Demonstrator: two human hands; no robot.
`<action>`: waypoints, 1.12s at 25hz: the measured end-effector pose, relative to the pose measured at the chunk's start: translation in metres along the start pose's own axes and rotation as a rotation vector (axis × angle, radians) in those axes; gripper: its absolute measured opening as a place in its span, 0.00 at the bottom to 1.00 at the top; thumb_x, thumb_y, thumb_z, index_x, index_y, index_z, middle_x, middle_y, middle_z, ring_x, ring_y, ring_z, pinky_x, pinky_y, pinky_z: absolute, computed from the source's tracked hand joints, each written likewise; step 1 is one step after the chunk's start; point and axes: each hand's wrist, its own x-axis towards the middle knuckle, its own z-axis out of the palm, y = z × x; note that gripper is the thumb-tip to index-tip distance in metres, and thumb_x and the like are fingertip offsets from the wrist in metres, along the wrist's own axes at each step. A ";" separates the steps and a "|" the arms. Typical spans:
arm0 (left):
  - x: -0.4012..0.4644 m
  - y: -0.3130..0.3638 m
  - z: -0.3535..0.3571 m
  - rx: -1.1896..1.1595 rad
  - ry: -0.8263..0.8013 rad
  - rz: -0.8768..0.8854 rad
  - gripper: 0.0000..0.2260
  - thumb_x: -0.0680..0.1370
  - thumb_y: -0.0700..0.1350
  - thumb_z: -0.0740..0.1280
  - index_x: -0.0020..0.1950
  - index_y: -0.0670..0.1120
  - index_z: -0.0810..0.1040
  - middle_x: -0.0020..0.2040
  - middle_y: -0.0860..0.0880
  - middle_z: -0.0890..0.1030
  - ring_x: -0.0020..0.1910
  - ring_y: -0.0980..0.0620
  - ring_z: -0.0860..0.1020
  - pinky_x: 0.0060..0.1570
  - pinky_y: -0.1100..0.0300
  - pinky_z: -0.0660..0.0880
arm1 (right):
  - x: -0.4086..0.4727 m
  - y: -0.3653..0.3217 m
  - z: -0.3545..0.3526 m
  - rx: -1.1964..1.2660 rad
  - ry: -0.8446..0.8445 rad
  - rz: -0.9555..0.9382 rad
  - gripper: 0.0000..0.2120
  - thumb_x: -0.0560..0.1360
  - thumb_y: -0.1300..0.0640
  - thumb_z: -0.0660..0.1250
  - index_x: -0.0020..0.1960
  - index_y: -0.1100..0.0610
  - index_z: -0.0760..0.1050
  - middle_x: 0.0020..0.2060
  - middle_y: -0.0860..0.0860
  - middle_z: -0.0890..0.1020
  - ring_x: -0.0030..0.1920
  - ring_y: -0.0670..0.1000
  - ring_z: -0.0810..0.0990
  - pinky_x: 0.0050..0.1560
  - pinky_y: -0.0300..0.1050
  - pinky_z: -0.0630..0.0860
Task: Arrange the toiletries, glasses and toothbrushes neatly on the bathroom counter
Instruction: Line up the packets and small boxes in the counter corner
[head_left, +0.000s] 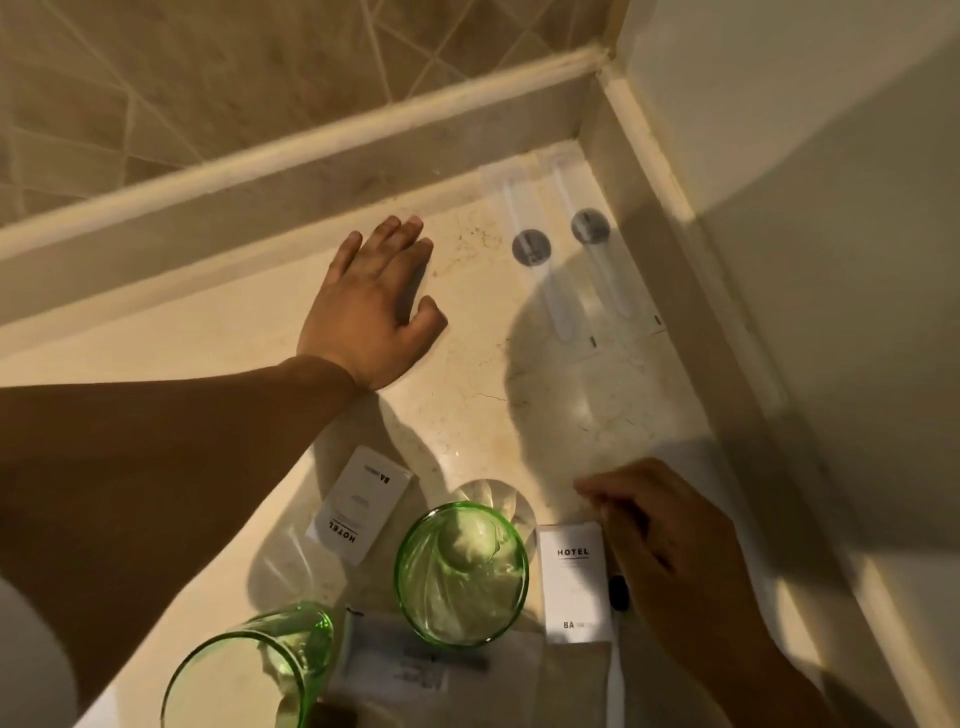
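Note:
My left hand rests flat on the marble counter, fingers straight, close to the back ledge. Two wrapped toothbrushes with dark round stickers lie side by side in the far right corner. A green glass stands near the front, and a second green glass is at the lower left. One white HOTEL box lies tilted left of the first glass; another white HOTEL box lies to its right. My blurred right hand hovers beside that box, its fingers pinching a third wrapped toothbrush.
A raised stone ledge runs along the back below a tiled wall. A second ledge and a plain wall close the right side. A pale pouch and a beige packet lie at the front edge.

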 end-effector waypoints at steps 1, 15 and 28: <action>0.000 0.000 0.000 0.003 0.000 0.000 0.29 0.80 0.55 0.57 0.80 0.46 0.66 0.83 0.49 0.61 0.83 0.52 0.54 0.82 0.49 0.46 | -0.013 0.003 -0.003 0.003 -0.023 0.010 0.14 0.78 0.62 0.65 0.52 0.43 0.82 0.48 0.41 0.81 0.46 0.43 0.82 0.43 0.31 0.74; -0.001 0.002 -0.001 0.000 -0.004 -0.016 0.29 0.80 0.55 0.57 0.81 0.48 0.65 0.83 0.50 0.60 0.83 0.52 0.53 0.82 0.49 0.46 | -0.074 -0.004 0.045 -0.352 0.110 0.111 0.32 0.65 0.38 0.68 0.65 0.49 0.72 0.57 0.48 0.70 0.54 0.47 0.68 0.47 0.46 0.77; 0.000 0.001 -0.002 -0.004 0.008 -0.011 0.28 0.81 0.54 0.59 0.80 0.46 0.66 0.83 0.49 0.61 0.83 0.51 0.54 0.82 0.49 0.46 | -0.056 -0.011 0.055 -0.538 0.065 0.139 0.37 0.64 0.49 0.80 0.70 0.50 0.70 0.58 0.56 0.72 0.53 0.55 0.72 0.49 0.54 0.76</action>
